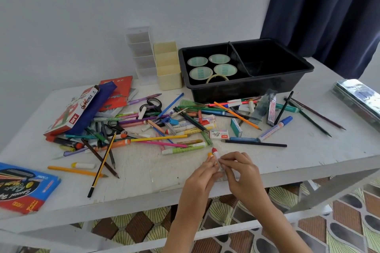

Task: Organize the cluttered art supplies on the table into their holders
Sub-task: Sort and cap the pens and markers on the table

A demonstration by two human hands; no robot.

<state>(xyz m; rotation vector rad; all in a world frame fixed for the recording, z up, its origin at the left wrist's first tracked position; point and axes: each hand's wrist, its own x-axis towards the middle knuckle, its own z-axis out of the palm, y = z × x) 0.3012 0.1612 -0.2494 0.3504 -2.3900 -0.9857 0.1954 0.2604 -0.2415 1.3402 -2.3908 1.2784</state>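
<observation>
Table (308,150): tape rolls (200,73) in bin (246,88); left hand (202,178), right hand (240,172) pinch sticks (216,155).

The white painted table top (144,172) is matt, scuffed and rough-grained. The black divided tub (287,82) is smooth plastic with a dull sheen. The cream compartment holder (170,81) is matt plastic. The red-and-white oil pastel box (71,114) is glossy card. The long case (358,98) at the right edge is mirror-bright, possibly metal.
</observation>
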